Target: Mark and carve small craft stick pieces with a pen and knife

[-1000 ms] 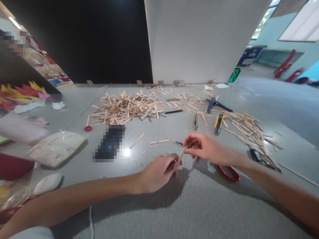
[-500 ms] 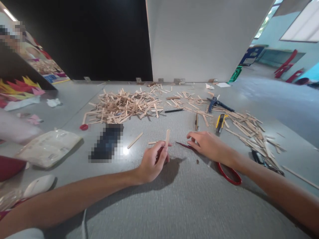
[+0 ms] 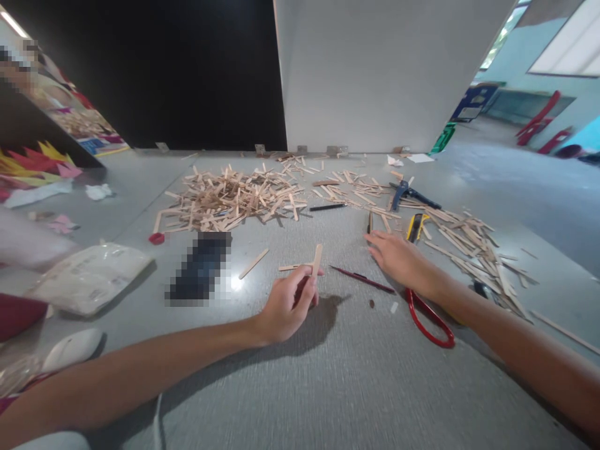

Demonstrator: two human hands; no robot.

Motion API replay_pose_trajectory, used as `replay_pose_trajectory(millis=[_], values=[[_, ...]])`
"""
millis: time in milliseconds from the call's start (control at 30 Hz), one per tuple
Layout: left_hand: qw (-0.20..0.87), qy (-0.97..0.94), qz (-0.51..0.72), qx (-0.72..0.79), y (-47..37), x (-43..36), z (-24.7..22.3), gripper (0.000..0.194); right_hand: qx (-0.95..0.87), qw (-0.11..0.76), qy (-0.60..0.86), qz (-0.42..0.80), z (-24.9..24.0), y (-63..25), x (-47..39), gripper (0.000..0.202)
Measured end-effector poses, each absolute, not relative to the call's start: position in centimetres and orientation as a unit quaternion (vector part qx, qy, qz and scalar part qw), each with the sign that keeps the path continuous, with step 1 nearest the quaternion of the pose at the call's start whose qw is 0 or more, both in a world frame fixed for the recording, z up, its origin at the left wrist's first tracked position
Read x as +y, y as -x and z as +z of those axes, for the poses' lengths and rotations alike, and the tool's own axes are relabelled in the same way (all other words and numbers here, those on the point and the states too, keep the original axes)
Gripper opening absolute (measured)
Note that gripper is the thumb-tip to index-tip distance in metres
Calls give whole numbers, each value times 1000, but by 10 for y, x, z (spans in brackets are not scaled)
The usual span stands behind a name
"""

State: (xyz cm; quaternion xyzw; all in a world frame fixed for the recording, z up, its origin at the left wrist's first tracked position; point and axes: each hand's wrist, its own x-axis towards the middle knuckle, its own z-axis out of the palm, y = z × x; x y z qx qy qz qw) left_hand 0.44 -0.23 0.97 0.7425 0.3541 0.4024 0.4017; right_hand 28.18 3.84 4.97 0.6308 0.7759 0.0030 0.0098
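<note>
My left hand (image 3: 289, 304) is closed, pinching a wooden craft stick (image 3: 317, 259) that points up. Another craft stick (image 3: 287, 269) lies partly hidden behind its fingers, and a loose one (image 3: 254, 264) rests farther left. My right hand (image 3: 398, 257) reaches forward with its fingers stretched out, holding nothing. Its fingertips are at the near end of a slim brown-and-dark tool (image 3: 370, 222); whether they touch it I cannot tell. Below this hand lie a slim dark pointed tool (image 3: 360, 278) and a red looped handle (image 3: 438, 344), seemingly of scissors, partly under the forearm.
A heap of craft sticks (image 3: 239, 197) lies at the back, with more sticks (image 3: 473, 240) on the right. Nearby are a black pen (image 3: 327, 207), a yellow cutter (image 3: 415, 227) and blue-handled pliers (image 3: 400, 195). A blurred phone-like object (image 3: 201, 269), plastic packet (image 3: 94, 275) and white mouse (image 3: 74, 349) are left.
My right hand has moved forward and right, away from the pointed tool, toward the slim brown tool. My left hand stays nearly still with its craft stick.
</note>
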Motion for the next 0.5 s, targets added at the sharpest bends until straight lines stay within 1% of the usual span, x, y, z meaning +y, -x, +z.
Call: replay_pose_trajectory(millis=[167, 400, 500], values=[[397, -749, 405, 343, -5, -1, 8, 33, 798, 43, -602, 4, 54, -287, 41, 31], [394, -750, 399, 351, -5, 0, 7, 33, 810, 52, -584, -16, 69, -274, 28, 32], [394, -752, 394, 353, -5, 0, 8, 33, 804, 28, -593, -29, 70, -272, 26, 22]])
